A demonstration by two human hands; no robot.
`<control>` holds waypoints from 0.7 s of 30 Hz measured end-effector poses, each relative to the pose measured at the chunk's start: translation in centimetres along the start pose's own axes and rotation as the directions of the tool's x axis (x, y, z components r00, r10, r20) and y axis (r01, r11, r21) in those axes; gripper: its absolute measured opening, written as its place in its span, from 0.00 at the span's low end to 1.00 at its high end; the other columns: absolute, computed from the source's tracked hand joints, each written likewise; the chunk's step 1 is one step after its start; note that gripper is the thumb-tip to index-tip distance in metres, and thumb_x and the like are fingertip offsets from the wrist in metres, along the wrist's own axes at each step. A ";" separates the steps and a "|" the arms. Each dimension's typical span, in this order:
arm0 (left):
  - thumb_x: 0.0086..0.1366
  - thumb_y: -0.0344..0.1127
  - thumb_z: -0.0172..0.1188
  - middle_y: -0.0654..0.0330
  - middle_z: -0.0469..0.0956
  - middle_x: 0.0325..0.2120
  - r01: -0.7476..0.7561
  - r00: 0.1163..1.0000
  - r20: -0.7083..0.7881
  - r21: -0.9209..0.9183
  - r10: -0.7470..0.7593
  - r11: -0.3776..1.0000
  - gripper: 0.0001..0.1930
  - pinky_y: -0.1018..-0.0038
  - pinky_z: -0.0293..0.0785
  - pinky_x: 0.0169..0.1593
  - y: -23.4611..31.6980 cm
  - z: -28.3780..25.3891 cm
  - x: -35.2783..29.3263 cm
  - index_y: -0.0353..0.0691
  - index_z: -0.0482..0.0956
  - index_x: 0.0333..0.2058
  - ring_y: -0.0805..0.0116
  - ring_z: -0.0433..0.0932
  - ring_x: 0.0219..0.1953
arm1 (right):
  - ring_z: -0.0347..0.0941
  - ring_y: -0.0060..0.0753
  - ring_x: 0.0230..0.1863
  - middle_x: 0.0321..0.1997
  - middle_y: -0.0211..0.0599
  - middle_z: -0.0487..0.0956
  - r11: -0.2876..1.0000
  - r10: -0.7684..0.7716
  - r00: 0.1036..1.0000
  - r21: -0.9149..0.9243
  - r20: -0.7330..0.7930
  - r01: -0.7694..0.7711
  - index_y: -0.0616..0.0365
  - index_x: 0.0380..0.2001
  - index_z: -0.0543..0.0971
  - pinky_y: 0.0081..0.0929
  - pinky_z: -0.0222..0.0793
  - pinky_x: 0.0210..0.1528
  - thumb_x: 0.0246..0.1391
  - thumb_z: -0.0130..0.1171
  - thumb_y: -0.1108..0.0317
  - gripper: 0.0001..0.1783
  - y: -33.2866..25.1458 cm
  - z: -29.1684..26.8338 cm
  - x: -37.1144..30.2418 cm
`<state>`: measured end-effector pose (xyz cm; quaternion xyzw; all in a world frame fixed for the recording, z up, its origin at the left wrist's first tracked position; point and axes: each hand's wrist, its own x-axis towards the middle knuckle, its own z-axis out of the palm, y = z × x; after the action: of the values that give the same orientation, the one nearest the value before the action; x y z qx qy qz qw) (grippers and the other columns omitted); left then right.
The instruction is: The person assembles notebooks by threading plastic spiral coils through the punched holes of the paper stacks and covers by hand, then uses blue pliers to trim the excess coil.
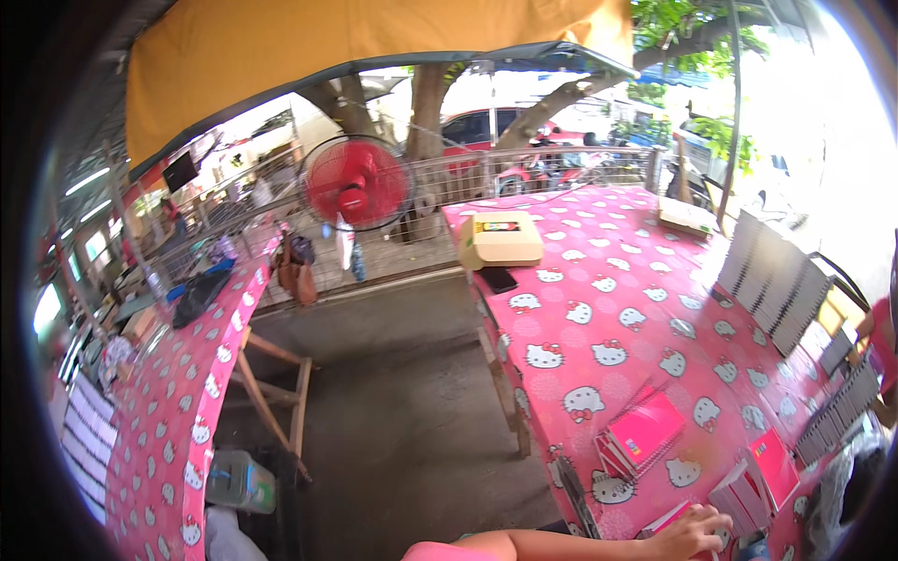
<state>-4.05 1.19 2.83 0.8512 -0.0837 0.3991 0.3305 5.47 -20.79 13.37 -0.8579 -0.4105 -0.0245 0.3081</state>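
My left hand (690, 535) reaches in along the lower edge, its forearm coming from a pink sleeve. Its bent fingers close over a pink notebook (669, 520), cut off by the picture's edge. Just right of the fingers stands a stack of pink notebooks (739, 500), page edges showing, with a bright pink-covered notebook (774, 466) leaning by it. Farther up the table lies a small fanned pile of pink spiral notebooks (645, 432). My right hand is out of view.
The pink patterned table (608, 327) carries a cardboard box (500, 240), a dark phone (498, 280) and rows of spiral-bound stacks (772, 280). Clear plastic (847, 486) lies at the right. Beyond stands a red fan (357, 184). Leftward are another patterned table (168, 411) and a lidded bin (241, 481).
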 end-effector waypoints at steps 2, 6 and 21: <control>0.54 0.40 0.67 0.57 0.74 0.48 0.072 0.981 0.188 -0.131 -0.047 0.989 0.11 0.55 0.57 0.57 1.6 -4.2 2.6 0.46 0.84 0.37 0.56 0.65 0.54 | 0.77 0.46 0.40 0.37 0.43 0.80 0.998 0.052 0.998 -0.024 -0.037 -0.053 0.57 0.39 0.79 0.39 0.70 0.44 0.59 0.54 0.56 0.16 1.2 1.6 -1.6; 0.47 0.39 0.68 0.67 0.72 0.30 0.030 0.997 0.067 -0.119 -0.022 0.992 0.13 0.61 0.61 0.50 1.7 -0.3 2.2 0.46 0.78 0.31 0.63 0.67 0.44 | 0.77 0.47 0.38 0.38 0.42 0.81 0.939 0.183 0.982 -0.287 -0.038 -0.186 0.54 0.42 0.79 0.44 0.69 0.43 0.55 0.59 0.53 0.18 6.7 3.8 -0.8; 0.45 0.39 0.72 0.63 0.78 0.35 0.105 0.979 0.191 -0.181 -0.070 0.978 0.20 0.60 0.64 0.54 3.5 0.1 3.4 0.44 0.78 0.38 0.58 0.71 0.47 | 0.72 0.26 0.37 0.32 0.32 0.76 0.997 0.081 0.931 0.030 -0.355 -0.075 0.57 0.39 0.76 0.28 0.70 0.44 0.43 0.68 0.64 0.19 12.0 2.3 -5.1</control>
<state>-3.11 -1.12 6.98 0.8518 -0.1139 0.2941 0.4184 10.25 -28.78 3.89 -0.8525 -0.3138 -0.1637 0.3847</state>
